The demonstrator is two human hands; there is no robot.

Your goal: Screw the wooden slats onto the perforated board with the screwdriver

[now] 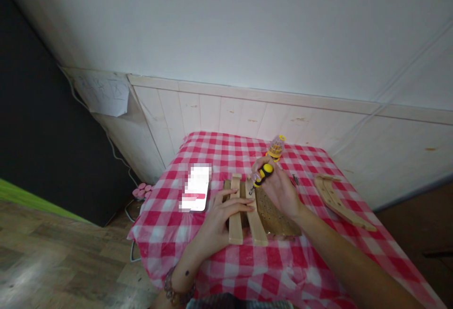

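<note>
My right hand (279, 186) is closed round a yellow and black screwdriver (262, 175), its tip pointing down at the upper end of a pale wooden slat (255, 219). My left hand (217, 221) lies flat with fingers stretched across a second wooden slat (235, 214), pressing it down. Both slats rest on a brown perforated board (274, 214) on the table.
The small table has a red and white checked cloth (219, 153). A phone (196, 188) lies left of the slats. A yellow bit holder (276, 147) stands behind my right hand. Curved wooden pieces (338, 203) lie at the right. A white panelled wall stands behind.
</note>
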